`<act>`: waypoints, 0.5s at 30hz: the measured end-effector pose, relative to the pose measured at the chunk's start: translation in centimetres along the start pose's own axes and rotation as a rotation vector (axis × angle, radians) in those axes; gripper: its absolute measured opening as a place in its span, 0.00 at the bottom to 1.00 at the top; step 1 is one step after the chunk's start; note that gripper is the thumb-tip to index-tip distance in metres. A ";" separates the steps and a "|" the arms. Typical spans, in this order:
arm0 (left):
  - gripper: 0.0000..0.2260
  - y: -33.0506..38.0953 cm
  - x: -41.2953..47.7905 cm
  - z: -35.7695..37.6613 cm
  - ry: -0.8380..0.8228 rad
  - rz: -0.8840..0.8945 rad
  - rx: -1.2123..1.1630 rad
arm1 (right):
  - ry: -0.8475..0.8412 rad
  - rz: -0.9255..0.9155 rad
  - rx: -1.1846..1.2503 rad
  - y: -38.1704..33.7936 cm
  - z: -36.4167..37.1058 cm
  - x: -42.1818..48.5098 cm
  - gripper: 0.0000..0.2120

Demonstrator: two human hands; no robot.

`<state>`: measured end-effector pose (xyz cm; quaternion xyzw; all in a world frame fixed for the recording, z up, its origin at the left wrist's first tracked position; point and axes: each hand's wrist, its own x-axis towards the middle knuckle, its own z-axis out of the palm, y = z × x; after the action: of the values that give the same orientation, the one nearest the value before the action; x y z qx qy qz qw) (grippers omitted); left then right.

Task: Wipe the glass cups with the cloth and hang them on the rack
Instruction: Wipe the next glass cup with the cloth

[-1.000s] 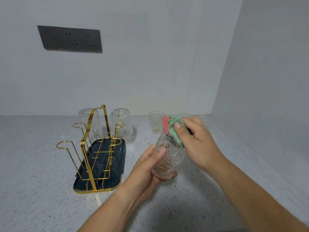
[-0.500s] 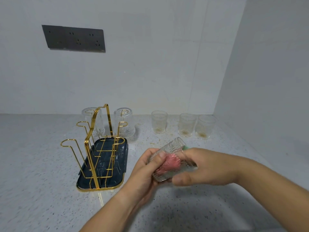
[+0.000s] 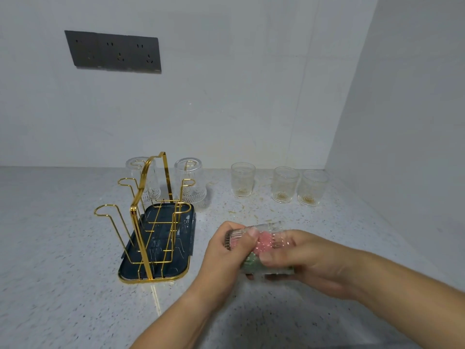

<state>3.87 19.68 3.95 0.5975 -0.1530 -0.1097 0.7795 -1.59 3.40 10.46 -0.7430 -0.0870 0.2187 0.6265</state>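
The held glass cup [image 3: 275, 229] is blurred by motion, so I cannot make out its rim or base clearly. My right hand's [image 3: 310, 259] fingers are hidden behind the glass. Both forearms are cut off at the bottom edge.

A second ago the cup stood upright in my left hand [image 3: 222, 251] with the cloth [image 3: 264, 242] at its rim. Now it lies nearly on its side over the counter [image 3: 63, 248], right of the rack [image 3: 141, 215]. The right hand then covered two of the standing cups [image 3: 285, 184], and now all three show.

The cloth, pink and green, sits inside the cup, seen through the wall. The left hand is clenched round one end. The right hand grasps the cloth, thumb against the glass. Two inverted cups [image 3: 191, 178] hang on the rack's far hooks. The rack's dark tray [image 3: 129, 268] holds only the wire frame. The standing cups look empty.
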 end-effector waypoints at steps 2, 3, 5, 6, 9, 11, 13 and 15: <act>0.24 0.6 0.2 0.0 -0.016 -0.118 -0.044 | 0.027 -0.022 -0.097 0.6 0.2 0.0 0.19; 0.24 0.9 0.3 0.0 -0.038 -0.220 -0.089 | 0.047 -0.061 -0.254 0.8 0.4 -0.1 0.17; 0.22 1.9 0.3 0.0 -0.124 -0.448 -0.150 | 0.094 -0.135 -0.635 1.0 0.7 -0.3 0.12; 0.22 2.3 0.3 0.0 -0.174 -0.540 -0.171 | 0.102 -0.181 -0.796 1.0 0.7 -0.3 0.09; 0.27 3.2 0.5 -0.6 -0.317 -0.613 -0.186 | 0.113 -0.261 -0.845 1.1 0.2 -0.7 0.07; 0.29 3.5 0.6 -1.0 -0.398 -0.573 -0.180 | 0.156 -0.220 -0.592 0.9 -0.2 -0.9 0.09; 0.31 3.5 0.5 -0.8 -0.401 -0.491 -0.120 | 0.213 -0.172 -0.366 0.2 -0.6 -0.9 0.11; 0.33 2.5 0.3 -0.3 -0.299 -0.343 -0.039 | 0.240 -0.127 -0.190 -0.2 -0.8 -0.6 0.12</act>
<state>4.28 20.51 6.30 0.5768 -0.1607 -0.3310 0.7293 -1.75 2.43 10.84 -0.8127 -0.0785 0.0791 0.5719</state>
